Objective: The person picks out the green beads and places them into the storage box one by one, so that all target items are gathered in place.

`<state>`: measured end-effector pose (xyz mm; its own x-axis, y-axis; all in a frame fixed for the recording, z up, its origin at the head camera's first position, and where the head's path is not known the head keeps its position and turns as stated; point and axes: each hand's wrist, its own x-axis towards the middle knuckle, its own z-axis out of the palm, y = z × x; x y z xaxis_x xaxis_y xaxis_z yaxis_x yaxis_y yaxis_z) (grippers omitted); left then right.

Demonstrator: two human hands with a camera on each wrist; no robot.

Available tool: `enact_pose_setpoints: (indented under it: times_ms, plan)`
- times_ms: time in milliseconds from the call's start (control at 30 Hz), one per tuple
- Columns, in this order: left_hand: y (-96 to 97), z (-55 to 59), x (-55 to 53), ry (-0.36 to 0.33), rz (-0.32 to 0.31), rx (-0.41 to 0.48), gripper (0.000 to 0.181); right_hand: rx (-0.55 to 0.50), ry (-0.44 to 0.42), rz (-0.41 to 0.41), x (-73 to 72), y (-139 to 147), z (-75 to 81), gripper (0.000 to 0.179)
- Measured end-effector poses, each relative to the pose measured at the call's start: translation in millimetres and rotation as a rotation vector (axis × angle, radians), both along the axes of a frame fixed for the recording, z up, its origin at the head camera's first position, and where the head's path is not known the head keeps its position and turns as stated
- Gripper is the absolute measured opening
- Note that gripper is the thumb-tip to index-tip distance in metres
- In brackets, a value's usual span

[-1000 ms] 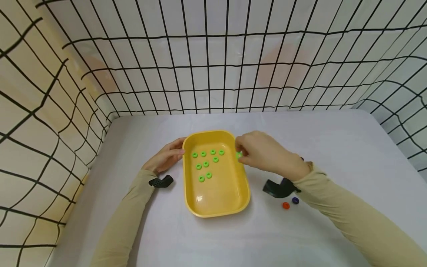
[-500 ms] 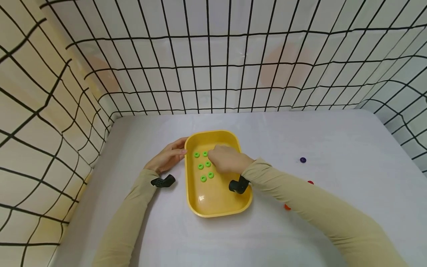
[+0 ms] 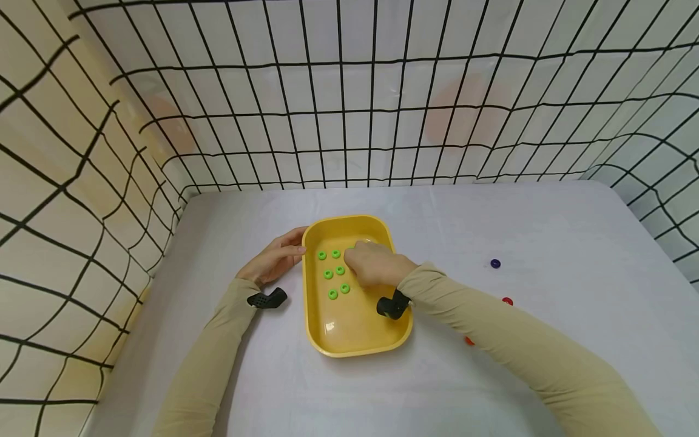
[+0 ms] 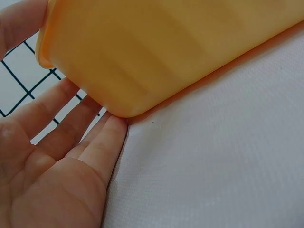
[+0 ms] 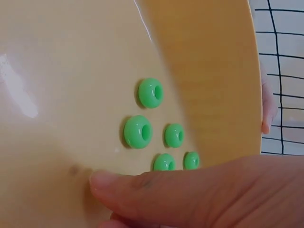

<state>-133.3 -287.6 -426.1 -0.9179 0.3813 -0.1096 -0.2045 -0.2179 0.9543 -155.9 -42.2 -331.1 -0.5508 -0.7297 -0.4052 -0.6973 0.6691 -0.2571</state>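
Observation:
A yellow tray (image 3: 357,315) lies on the white-covered table, with several green ring-shaped beads (image 3: 332,294) in rows on its floor. My left hand (image 3: 275,258) holds the tray's far left side. In the left wrist view its fingers (image 4: 61,126) lie against the outer wall, and the thumb is at the rim. My right hand (image 3: 377,264) reaches inside, its thumb and fingers pinched low beside the beads. The green bead it carried is hidden by the hand. In the right wrist view the thumb (image 5: 156,197) overlaps the nearest beads.
On the table to the right lie a dark blue bead (image 3: 495,263), a red bead (image 3: 508,301) and an orange bead (image 3: 469,341) partly covered by the right sleeve. Black grid panels (image 3: 371,112) stand along the back and both sides.
The right hand, pinching a green bead at the tray's right rim one second ago, moved left and down into the tray. It has stayed nearly still since. The left hand keeps its place.

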Motion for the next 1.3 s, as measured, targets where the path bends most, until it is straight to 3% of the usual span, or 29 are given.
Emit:
enact_pose_setpoints:
  times_ms: [267, 800, 900, 967, 1067, 1133, 1200, 1300]
  plan:
    - [0.1, -0.1, -1.5, 0.003, -0.005, -0.039, 0.055, 0.004, -0.009, -0.014, -1.2, -1, -1.8, 0.014]
    - [-0.6, -2.0, -3.4, -0.018, 0.001, -0.017, 0.054, -0.018, -0.03, -0.016, -7.0, -3, -1.2, 0.012]
    - [-0.7, -4.0, -4.2, -0.014, -0.005, -0.02, 0.053, -0.107, -0.003, -0.037, -14.8, 4, 19.3, 0.012]
    - [-0.7, -5.9, -6.6, -0.004, -0.015, -0.013, 0.052, -0.216, 0.032, -0.082, -20.9, 15, 43.2, 0.014]
    - [-2.5, -8.4, -12.4, 0.021, -0.038, -0.004, 0.052, -0.406, 0.102, -0.193, -21.9, 42, 81.5, 0.015]
    - [-4.5, -10.6, -15.4, 0.032, -0.049, 0.001, 0.051, -0.526, 0.143, -0.278, -14.2, 66, 97.0, 0.014]
    - [-5.3, -13.9, -15.4, 0.025, -0.049, 0.009, 0.052, -0.609, 0.171, -0.353, -0.6, 92, 99.1, 0.012]
    - [-4.8, -22.6, -12.3, 0.011, -0.024, 0.011, 0.053, -0.658, 0.175, -0.448, 19.3, 129, 80.4, 0.013]
